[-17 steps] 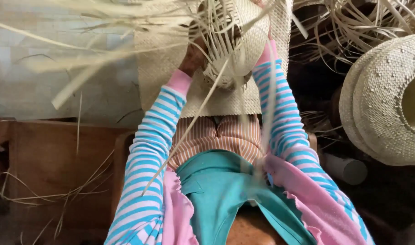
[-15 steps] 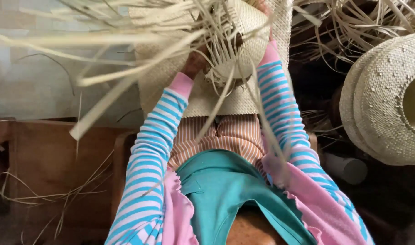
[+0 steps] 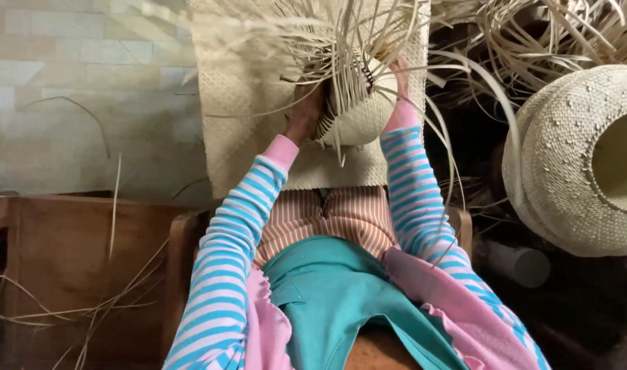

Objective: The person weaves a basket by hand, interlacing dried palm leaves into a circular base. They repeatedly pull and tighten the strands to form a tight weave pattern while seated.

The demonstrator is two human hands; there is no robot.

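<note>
A half-woven straw basket (image 3: 358,113) with many loose pale strips fanning out from its rim sits in front of me, above my lap. My left hand (image 3: 305,113) grips its left side, fingers partly hidden by the strips. My right hand (image 3: 400,72) holds the right edge near the top. Both arms wear blue-and-white striped sleeves with pink cuffs. A flat woven straw mat (image 3: 258,123) lies under the basket.
A large finished woven basket (image 3: 581,157) lies on its side at the right. Loose straw (image 3: 553,34) is piled at the top right. A brown wooden bench (image 3: 73,260) with stray strips stands at the lower left. A grey tube (image 3: 515,264) lies at the right.
The long loose strips that swept out to the left have swung back up around the basket. Both hands stay on the basket, which has turned a little.
</note>
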